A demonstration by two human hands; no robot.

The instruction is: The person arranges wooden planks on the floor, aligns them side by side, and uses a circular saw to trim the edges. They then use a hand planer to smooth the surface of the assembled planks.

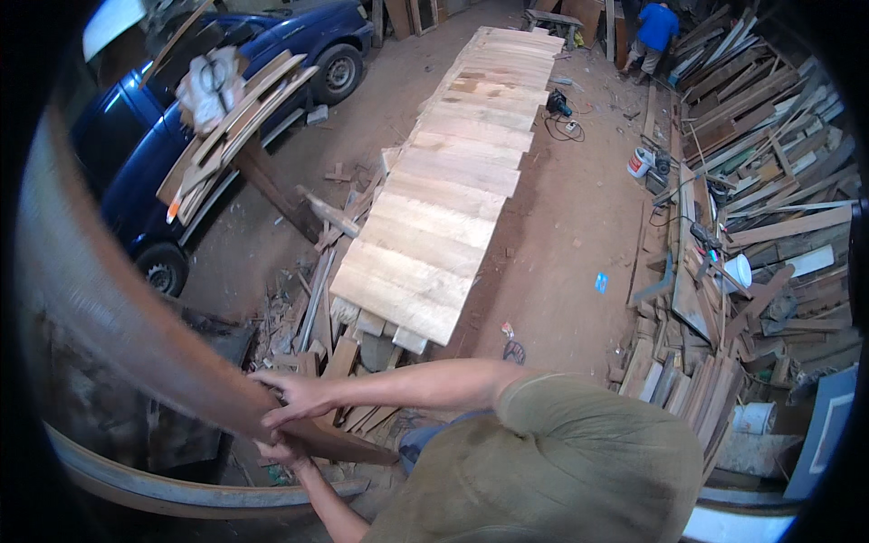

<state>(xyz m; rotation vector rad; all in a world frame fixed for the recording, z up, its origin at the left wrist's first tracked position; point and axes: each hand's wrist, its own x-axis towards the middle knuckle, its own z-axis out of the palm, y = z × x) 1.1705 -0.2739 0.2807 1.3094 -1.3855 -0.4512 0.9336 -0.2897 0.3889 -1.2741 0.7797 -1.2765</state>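
A long brown wooden board slants from the upper left down toward my legs, looking bowed near the rim. My right hand grips its edge, the arm stretched across from my olive sleeve. Just below, my left hand is closed round the same edge, its fingers partly hidden. The board's lower end lies close to my jeans. Beyond it, pale planks lie side by side, crosswise, in a long raised row.
A blue vehicle stands at the far left, beside a stack of thin boards. Timber offcuts crowd the right side. A power tool with a cord and a white bucket are on the floor. Another person bends at the back.
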